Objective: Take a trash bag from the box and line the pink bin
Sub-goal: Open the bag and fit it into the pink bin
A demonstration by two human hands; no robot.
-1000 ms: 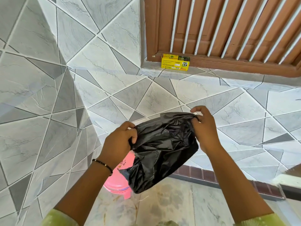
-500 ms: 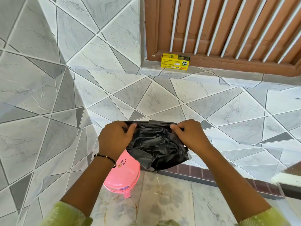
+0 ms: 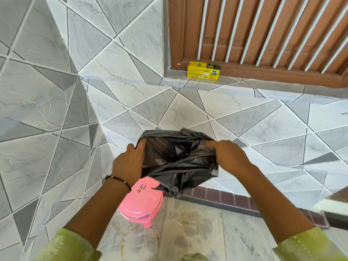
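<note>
Left hand (image 3: 128,164): its fingers pinch the left side of the crumpled black plastic trash bag (image 3: 178,161) at its upper edge, forefinger pointing up along the film; a dark beaded bracelet (image 3: 118,180) sits on the wrist.
Right hand (image 3: 228,155): it pinches the right side of the same edge, fingers curled over the plastic, knuckles toward the camera.
Why held so: with a hand at each side the film is drawn apart between them, most likely to find and widen the mouth before it goes over the bin.
Trash bag: held in the air between the hands, bunched and creased, its lower end dangling to a point just over the bin's near rim; whether the mouth is open yet cannot be told.
Round pink plastic bin (image 3: 142,202): on the pale marbled floor (image 3: 197,232) below the left wrist, in the corner of the grey patterned tile wall (image 3: 56,91). The bag and wrist hide part of it, and no liner is in it.
Small yellow cardboard box (image 3: 203,72): well apart on the tiled ledge (image 3: 235,85) under the brown wooden window frame (image 3: 263,70).
Stage: bag taken, lining not yet begun.
Risk: thin film tears if pulled hard.
</note>
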